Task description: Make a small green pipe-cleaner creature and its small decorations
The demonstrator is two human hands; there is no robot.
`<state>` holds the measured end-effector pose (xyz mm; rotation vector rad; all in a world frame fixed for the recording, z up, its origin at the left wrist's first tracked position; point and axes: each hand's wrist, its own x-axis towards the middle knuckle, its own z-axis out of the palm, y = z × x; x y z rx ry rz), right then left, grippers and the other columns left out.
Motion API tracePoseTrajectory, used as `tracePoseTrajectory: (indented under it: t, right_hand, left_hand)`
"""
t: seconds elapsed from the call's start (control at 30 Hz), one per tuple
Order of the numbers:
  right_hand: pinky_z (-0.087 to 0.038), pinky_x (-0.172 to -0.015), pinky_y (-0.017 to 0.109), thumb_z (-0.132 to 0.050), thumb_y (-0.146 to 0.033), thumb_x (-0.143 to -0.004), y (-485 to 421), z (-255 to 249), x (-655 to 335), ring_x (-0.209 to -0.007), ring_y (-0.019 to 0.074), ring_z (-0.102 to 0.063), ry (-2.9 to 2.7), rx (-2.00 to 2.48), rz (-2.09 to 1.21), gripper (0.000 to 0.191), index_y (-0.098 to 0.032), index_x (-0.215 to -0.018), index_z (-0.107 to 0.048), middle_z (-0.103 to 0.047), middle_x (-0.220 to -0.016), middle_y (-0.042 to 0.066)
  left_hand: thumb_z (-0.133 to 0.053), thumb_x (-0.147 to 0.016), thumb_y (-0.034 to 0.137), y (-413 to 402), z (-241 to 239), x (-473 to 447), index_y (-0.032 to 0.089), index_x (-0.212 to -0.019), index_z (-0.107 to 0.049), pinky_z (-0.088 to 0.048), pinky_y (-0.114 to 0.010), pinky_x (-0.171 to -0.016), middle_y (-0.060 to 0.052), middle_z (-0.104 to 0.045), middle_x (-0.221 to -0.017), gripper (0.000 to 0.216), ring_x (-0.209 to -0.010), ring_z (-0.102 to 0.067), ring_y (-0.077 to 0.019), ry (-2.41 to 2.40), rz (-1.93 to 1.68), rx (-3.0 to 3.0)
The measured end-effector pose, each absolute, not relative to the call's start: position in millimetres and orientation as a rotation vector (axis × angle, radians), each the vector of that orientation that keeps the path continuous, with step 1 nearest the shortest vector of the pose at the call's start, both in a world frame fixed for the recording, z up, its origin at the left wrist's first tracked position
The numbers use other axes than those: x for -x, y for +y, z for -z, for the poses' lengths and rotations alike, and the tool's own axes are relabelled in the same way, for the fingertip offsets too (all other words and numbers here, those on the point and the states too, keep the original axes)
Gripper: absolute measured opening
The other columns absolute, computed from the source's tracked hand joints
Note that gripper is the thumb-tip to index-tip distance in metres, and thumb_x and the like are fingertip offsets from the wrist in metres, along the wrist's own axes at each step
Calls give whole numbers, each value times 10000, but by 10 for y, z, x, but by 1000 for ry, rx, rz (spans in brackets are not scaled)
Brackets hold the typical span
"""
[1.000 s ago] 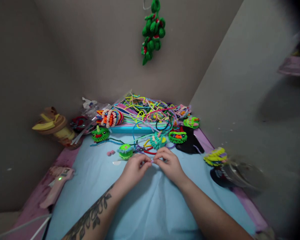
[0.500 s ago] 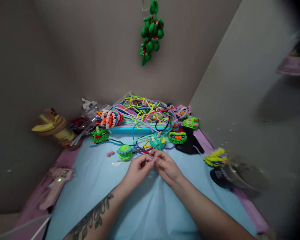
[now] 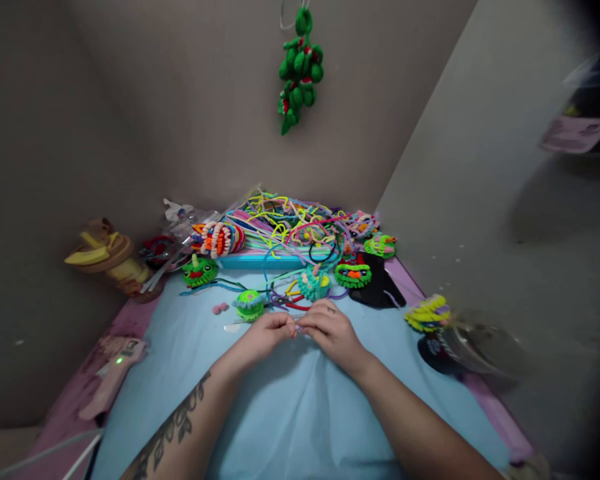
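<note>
My left hand and my right hand meet over the middle of the blue cloth. Between their pinched fingertips is a small lilac piece of pipe cleaner, mostly covered by the fingers. Just beyond the hands lie red-handled pliers. A turquoise fuzzy figure sits behind them, and a lime green ball with a pale blue frill is left of them. Two small pink pompoms rest farther left.
A blue box heaped with coloured pipe cleaners stands at the back. Green fuzzy figures flank it. A pink glue gun lies at left, near a yellow-brown cup. A clear container is at right.
Both hands have shifted slightly left, and the right hand has turned so that its back shows more. The lilac piece is now more hidden between the fingertips.
</note>
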<state>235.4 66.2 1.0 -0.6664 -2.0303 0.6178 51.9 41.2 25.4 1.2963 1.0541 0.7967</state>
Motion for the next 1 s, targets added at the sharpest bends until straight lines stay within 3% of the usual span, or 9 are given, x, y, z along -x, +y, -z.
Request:
tracePoseTrajectory:
  t: [0.37,0.53,0.67,0.8,1.0]
  right_hand:
    - [-476,-687,327,-598,-176,-847,624,-57,-2352,-719,166,-586,-1978,572,-520,112,-239,-843,-690,-666,-709,20]
    - [-475,-692,326,-596,-157,-845,628,-50,-2347,-712,160,-582,-1930,620,-458,87,-217,-835,-658,-647,-721,22]
    - [-472,-723,338,-582,-154,-851,656,-38,-2369,-801,184,-544,-2071,682,-328,108,-213,-879,-667,-631,-803,52]
    - [-456,-706,335,-571,-151,-849,658,-23,-2366,-827,204,-500,-2238,769,-184,126,-209,-862,-682,-621,-852,71]
    - [-430,-745,339,-561,-126,-847,670,2,-2364,-822,198,-499,-2082,837,-340,141,-201,-811,-675,-612,-807,56]
  left_hand:
    - [-657,-670,418,373,-311,-570,145,-584,-532,-212,-245,-520,43,-387,-536,313,-538,-292,-91,954,-759,-1151]
    - [-584,-769,444,401,-278,-546,139,-642,-535,-285,-234,-562,23,-459,-590,334,-583,-385,-108,993,-773,-1306]
    - [-513,-843,317,378,-290,-560,143,-736,-604,-374,-280,-680,-37,-602,-730,223,-717,-512,-170,1286,-843,-1722]
    - [-473,-870,210,323,-316,-604,151,-755,-630,-377,-325,-735,-60,-632,-752,203,-752,-517,-200,1497,-723,-2177]
    - [-500,-870,201,334,-281,-591,176,-807,-668,-385,-324,-770,-59,-661,-824,181,-799,-539,-200,1514,-799,-2199]
